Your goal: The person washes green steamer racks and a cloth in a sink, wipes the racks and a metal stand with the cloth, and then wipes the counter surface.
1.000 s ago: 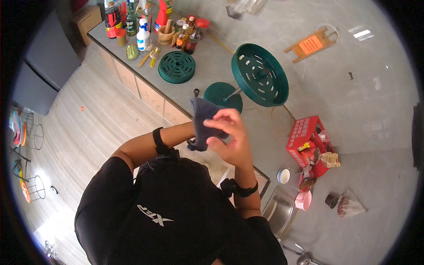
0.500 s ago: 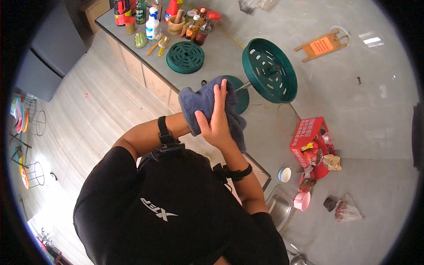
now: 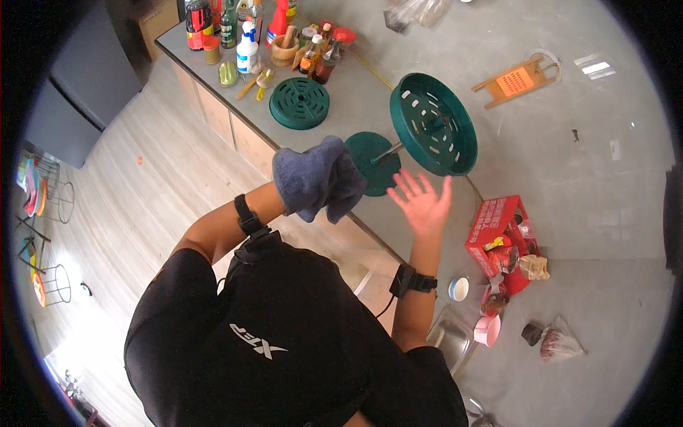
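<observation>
A blue-grey towel [image 3: 318, 178] covers my left hand at the end of my left forearm [image 3: 263, 204]. That hand holds the towel up over the counter's front edge, and the cloth hides its fingers. My right hand [image 3: 425, 203] is open and holds nothing, its palm up and fingers spread. Just beyond it stands a green round tray with slots [image 3: 435, 124], carried on a metal post [image 3: 388, 152] that rises from a flat green disc base [image 3: 371, 167]. Farther left on the counter lies a separate green slotted disc [image 3: 299, 103].
Sauce bottles [image 3: 331, 60], a white spray bottle [image 3: 247, 48] and a wooden mortar [image 3: 284, 51] crowd the far left counter. To the right are a red box of packets [image 3: 491, 220], a white cup [image 3: 459, 288], a pink cup [image 3: 486, 330] and the sink [image 3: 449, 338].
My right hand has let go of the towel and swung right, its fingers now spread. My left hand has drawn back slightly left with the towel, uncovering the green base.
</observation>
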{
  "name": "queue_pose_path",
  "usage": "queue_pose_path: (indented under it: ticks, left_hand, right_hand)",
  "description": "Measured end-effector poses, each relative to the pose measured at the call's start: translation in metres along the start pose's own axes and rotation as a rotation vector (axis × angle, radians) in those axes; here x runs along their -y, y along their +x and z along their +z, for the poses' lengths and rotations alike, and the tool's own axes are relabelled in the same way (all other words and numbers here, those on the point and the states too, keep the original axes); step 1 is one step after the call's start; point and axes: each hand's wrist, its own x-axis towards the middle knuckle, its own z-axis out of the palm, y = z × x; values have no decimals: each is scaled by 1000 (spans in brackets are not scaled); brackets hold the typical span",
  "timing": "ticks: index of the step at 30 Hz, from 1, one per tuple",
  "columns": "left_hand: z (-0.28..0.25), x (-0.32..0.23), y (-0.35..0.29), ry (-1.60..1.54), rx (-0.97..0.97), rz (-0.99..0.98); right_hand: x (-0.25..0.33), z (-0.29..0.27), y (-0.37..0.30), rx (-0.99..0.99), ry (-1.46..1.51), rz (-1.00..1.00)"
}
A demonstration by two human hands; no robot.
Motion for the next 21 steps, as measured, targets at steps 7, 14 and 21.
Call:
queue_pose_path:
  ticks: [7,14,21]
  left_hand:
    - [-12,17,13,682,5,527]
    - [-25,-2,6,786,-10,575]
    - [-28,16,0,1253,-425,830]
  right_hand:
    - [22,4,34,-75,92,-246]
    - [31,-15,62,28,105,-407]
    - [33,-5,50,88,120,-421]
